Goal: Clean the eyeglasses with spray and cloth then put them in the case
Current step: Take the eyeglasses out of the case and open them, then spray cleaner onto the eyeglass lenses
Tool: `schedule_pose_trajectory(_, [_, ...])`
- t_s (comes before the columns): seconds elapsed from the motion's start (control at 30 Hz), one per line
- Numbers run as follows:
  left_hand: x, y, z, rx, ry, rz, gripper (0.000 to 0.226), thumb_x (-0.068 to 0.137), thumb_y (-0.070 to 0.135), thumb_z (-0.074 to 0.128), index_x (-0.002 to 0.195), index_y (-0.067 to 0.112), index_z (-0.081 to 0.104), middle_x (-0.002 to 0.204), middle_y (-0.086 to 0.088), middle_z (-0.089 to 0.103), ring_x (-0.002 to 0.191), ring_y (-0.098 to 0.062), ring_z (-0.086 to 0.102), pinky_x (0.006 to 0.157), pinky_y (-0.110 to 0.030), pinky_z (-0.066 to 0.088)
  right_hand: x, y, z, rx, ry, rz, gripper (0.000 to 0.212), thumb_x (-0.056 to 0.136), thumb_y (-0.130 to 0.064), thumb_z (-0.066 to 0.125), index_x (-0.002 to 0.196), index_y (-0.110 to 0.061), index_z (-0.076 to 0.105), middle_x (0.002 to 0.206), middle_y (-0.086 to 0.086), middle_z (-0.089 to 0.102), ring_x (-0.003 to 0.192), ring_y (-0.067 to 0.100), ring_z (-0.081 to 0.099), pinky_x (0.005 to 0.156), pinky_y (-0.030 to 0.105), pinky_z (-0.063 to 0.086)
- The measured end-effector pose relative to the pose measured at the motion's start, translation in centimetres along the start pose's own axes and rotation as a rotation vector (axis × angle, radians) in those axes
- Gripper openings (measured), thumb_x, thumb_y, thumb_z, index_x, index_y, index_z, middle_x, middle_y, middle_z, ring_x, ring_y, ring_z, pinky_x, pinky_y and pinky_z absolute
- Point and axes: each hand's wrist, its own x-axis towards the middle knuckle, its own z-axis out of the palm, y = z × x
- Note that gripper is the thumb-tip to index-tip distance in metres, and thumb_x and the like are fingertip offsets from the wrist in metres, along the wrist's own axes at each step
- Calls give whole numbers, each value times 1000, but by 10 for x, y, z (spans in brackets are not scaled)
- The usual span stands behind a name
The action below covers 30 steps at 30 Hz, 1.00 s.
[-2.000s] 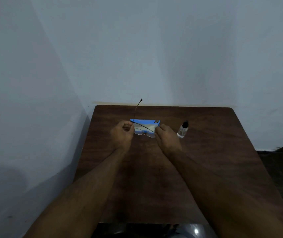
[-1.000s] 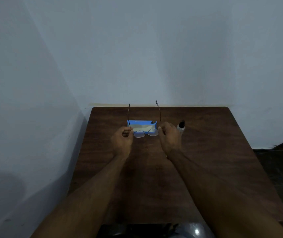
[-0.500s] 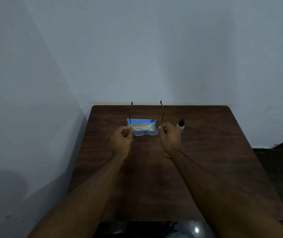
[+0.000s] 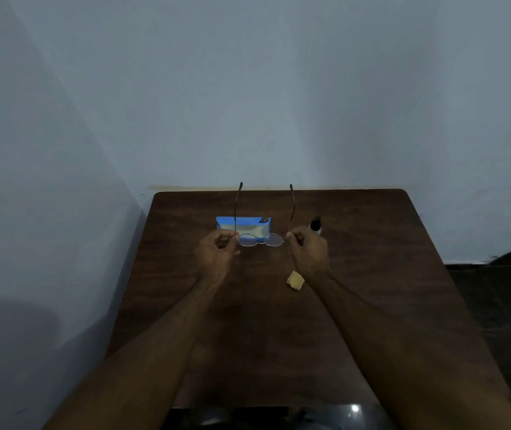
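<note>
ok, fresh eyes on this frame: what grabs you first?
The eyeglasses, held above the wooden table with temples unfolded, pinched at either end by the left hand and right hand. Behind them lies a bright blue case; a spray bottle peeks out past the right hand, a small yellowish cloth lies by the right wrist.

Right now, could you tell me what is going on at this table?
A person holds the eyeglasses above the wooden table, left hand and right hand each pinching one end of the frame, temples unfolded and pointing away. The blue case lies just beyond the lenses, the spray bottle stands behind the right hand, and a small yellow cloth lies by the right wrist.
</note>
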Motion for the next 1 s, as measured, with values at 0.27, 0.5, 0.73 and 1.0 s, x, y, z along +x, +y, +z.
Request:
schedule_pose_trajectory(0.27, [0,3,-2,39,-2,-10,12,91,6,79,102,8,77,98,-6,78,89,-20,78,67,-24,65,11,44,-23,-9,121,106,7,98,-18,66,91,-17,68,92,-1,70,83,13,65,69,32,52])
schedule_pose_trajectory(0.5, [-6,3,-1,26,44,-55,12,91,9,80,103,7,79,96,-6,80,85,-24,79,74,-40,67,21,71,-18,-25,110,255,42,89,-23,77,124,-14,56,125,8,55,107,24,60,84,43,55])
schedule_pose_trajectory(0.73, [-12,29,2,-26,71,-42,16,91,6,79,106,1,78,101,-10,80,89,-22,80,72,-32,66,40,77,0,-4,20,216,61,87,-22,81,138,-12,49,141,15,50,123,32,57,90,42,52])
schedule_pose_trajectory(1.0, [-19,50,10,-24,104,-27,20,90,6,80,110,5,78,103,-5,80,91,-19,79,72,-28,66,50,87,7,-16,-16,187,57,90,-18,78,139,-10,50,141,17,53,127,35,54,101,51,51])
